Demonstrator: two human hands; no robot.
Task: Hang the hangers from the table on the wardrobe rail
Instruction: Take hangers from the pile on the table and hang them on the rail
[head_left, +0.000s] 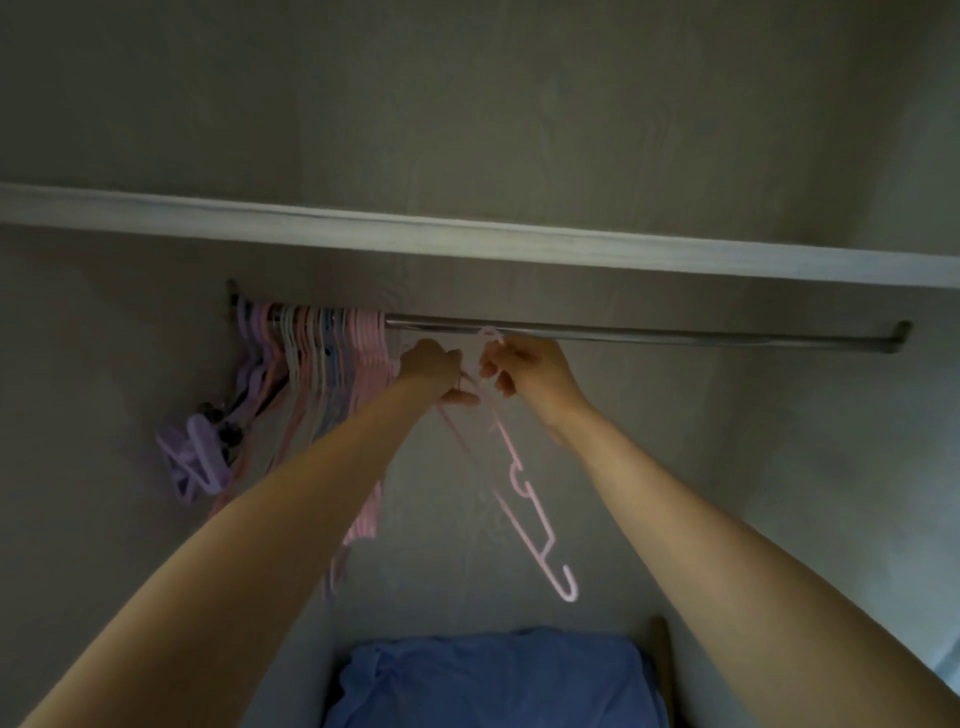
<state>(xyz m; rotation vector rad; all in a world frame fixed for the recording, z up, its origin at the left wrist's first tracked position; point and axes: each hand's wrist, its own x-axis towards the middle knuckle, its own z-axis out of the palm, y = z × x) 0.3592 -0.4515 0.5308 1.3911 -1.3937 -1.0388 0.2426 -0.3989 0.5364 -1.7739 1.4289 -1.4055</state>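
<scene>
A metal wardrobe rail (649, 332) runs across under a white shelf. Both my arms reach up to it. My right hand (524, 366) pinches the neck of a pink hanger (524, 519), whose hook is at the rail just above my fingers; I cannot tell whether it rests on the rail. The hanger's body slants down to the right. My left hand (434, 371) grips the same hanger, or a second pink one beside it, just below the neck. Several pink, white, blue and purple hangers (317, 358) hang bunched at the rail's left end.
The white shelf edge (519, 241) sits just above the rail. A purple clip hanger (195, 460) dangles at the far left. Folded blue fabric (493, 680) lies below. The rail's right half is bare up to its bracket (901, 335).
</scene>
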